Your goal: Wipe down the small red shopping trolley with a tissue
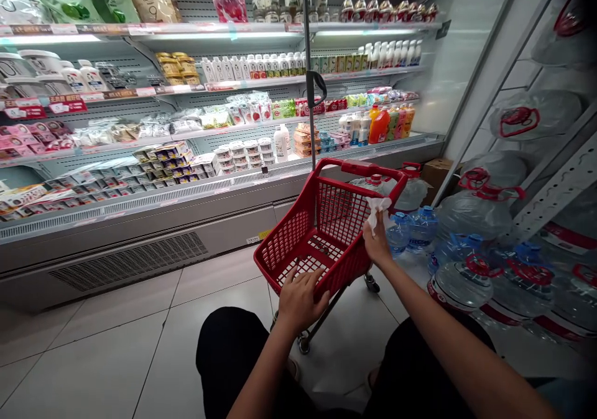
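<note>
A red plastic shopping cart on wheels stands right in front of my knees, its lattice basket holding nothing that I can make out. Over the near rim of the basket lies my left hand, gripping it with the fingers bent inward. My right hand is at the cart's right side, closed on a crumpled white tissue that sticks up above the fingers next to the rim. The cart's handle is at the far end, beyond both hands.
An open refrigerated display with yogurt cups, bottles and packs runs behind the cart. Large water bottles crowd the floor and rack on the right. A cardboard box sits behind them. Pale tiles cover the floor.
</note>
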